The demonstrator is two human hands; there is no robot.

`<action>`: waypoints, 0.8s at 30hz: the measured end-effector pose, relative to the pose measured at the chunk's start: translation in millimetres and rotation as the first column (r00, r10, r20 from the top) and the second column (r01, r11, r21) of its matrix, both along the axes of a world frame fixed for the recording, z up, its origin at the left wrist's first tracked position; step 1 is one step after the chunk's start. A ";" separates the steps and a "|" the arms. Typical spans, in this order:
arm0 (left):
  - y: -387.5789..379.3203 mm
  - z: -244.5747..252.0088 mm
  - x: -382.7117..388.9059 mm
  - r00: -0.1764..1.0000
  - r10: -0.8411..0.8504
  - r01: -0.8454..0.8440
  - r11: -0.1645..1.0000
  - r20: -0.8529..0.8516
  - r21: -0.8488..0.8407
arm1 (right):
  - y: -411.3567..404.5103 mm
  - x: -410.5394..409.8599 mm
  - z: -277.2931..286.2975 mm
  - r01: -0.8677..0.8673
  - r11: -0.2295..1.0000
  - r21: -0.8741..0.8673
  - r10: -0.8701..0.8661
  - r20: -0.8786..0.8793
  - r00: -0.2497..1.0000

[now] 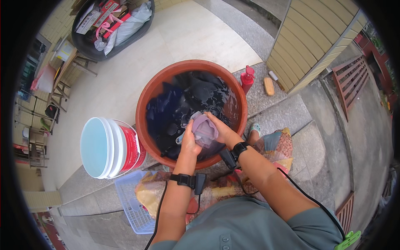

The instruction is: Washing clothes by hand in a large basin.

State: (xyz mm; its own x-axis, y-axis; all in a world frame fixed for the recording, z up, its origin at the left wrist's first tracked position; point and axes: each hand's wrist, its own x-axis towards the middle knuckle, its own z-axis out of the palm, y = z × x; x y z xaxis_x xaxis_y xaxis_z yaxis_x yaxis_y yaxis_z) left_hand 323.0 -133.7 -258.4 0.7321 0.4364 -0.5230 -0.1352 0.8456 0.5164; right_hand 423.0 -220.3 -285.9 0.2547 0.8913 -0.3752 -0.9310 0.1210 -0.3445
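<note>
Between my two hands is a bunched, wet piece of pale purple cloth (204,128), held above a round reddish-brown plastic tub (141,125). My left hand (190,140) grips it from the left side. My right hand (222,129) presses on it from the right, fingertips at its upper edge. Dark water fills much of the tub, with navy cloth (164,104) and black cloth (203,89) soaking in it. A small light-coloured item (179,139), partly hidden by my left hand, shows at the water's surface; I cannot tell what it is.
A white bucket (109,148) with a red label stands left of the tub. Below it is a blue plastic basket (134,212). A red pump bottle (247,79), a yellowish bar (268,86) and a small brush (276,79) are at the right. A black basin (112,53) holds boxes and bags.
</note>
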 end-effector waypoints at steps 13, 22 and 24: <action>17.3 -147.4 -65.5 0.761 -0.200 0.237 0.971 -0.617 -0.023 | 5.7 -24.0 -123.7 0.309 0.771 -0.557 0.591 0.806 -0.024; 22.4 -147.8 -64.0 0.789 -0.217 0.209 0.975 -0.575 -0.082 | 16.8 -17.4 -131.3 0.360 0.610 -0.706 0.792 0.548 -0.269; 23.7 -146.3 -67.9 0.800 -0.218 0.209 0.975 -0.559 -0.082 | 16.0 -19.7 -114.9 0.373 0.643 -0.669 0.766 0.577 -0.284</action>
State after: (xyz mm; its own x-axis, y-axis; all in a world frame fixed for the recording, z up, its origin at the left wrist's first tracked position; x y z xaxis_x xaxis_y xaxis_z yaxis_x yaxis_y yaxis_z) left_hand 255.1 -110.0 -404.6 0.3823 0.2922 -0.8766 0.3591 0.8271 0.4323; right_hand 403.3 -204.3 -400.7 0.5913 0.7586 -0.2737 0.6140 -0.6435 -0.4570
